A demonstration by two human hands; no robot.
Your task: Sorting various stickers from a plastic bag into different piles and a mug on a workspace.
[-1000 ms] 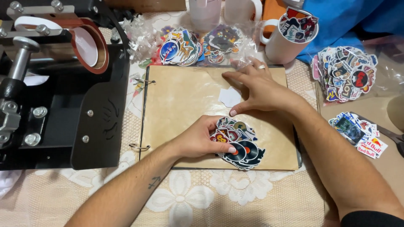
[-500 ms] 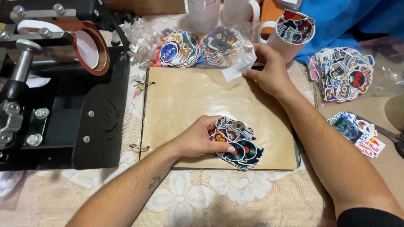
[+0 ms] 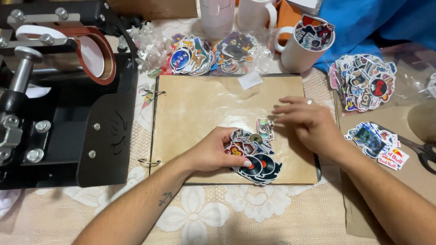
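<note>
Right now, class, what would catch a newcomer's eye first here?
Two hands work on a tan ring-bound board: the left hand presses a sticker stack, and the right hand reaches a camera-shaped sticker. A black mug press looms left; sticker piles lie right.

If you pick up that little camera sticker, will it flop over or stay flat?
The small camera-shaped sticker looks paper-thin, so it would probably bend and feel very light. Its glossy face suggests it may slide easily on the tan scrapbook page. The right hand is at its edge; a pinch there seems likeliest to lift it.
</note>
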